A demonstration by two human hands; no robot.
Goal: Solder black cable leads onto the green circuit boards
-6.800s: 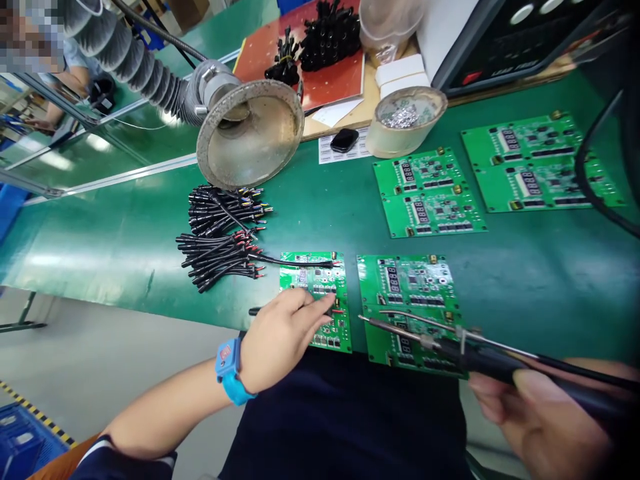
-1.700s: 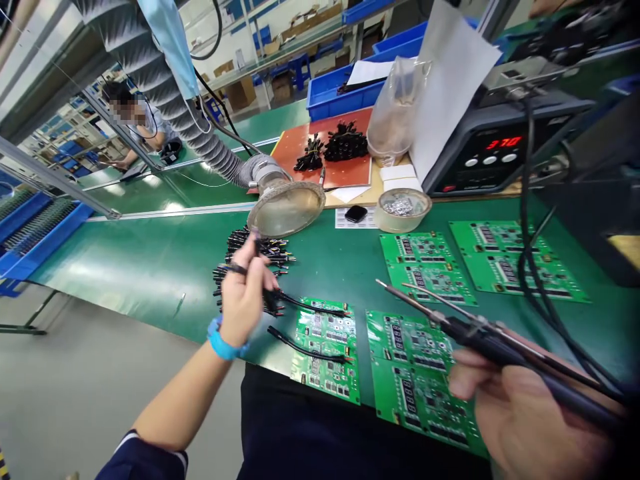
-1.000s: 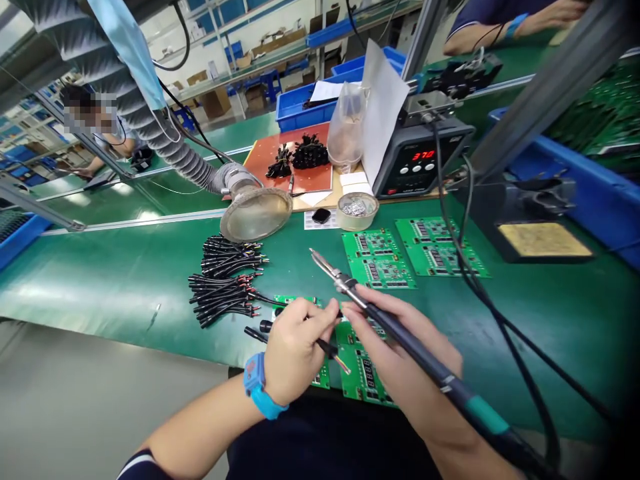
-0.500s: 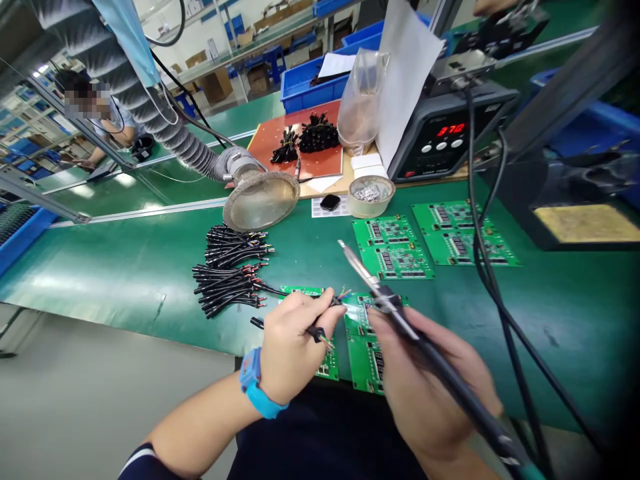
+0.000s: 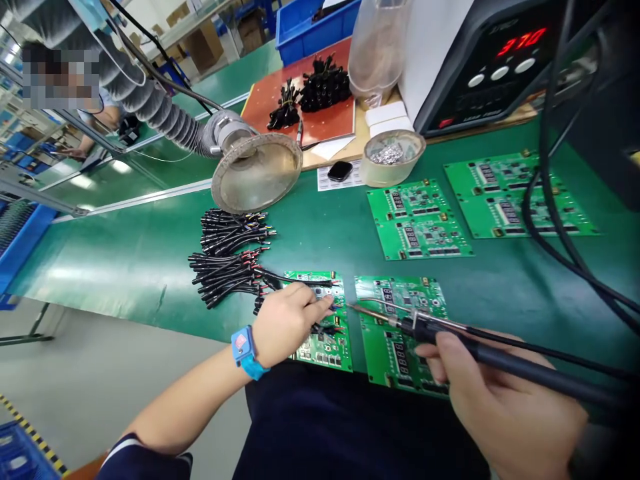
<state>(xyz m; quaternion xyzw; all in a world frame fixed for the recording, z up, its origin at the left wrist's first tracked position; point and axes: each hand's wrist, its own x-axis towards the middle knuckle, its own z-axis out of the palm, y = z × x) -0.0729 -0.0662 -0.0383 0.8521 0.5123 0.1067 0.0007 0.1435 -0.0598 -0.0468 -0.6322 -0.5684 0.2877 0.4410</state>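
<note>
Table: long green-topped table, gear spread flat across it, all within easy reach of the seat.

Station: soldering station at the back, readout showing 370, cables trailing down the right side, well clear of the work.

Hood: round fume extractor hood on a ribbed hose, aimed low just beyond the leads, presumably for catching smoke.

Boards: green circuit boards in pairs, two sets further back, two at the near table edge, including the near-left board.

Leads: bundle of black leads just left of that board, ends fanned out, so pretty handy for grabbing.

Left hand: left hand back down from the raised pinch of the last frame, fingers closed, holding a black lead against the near-left board, probably for keeping it steady.

Right hand: right hand gripping a soldering iron pencil-style, now lowered and level rather than angled up.

Tip: iron tip near the gap between boards; contact with anything, can't tell.
</note>
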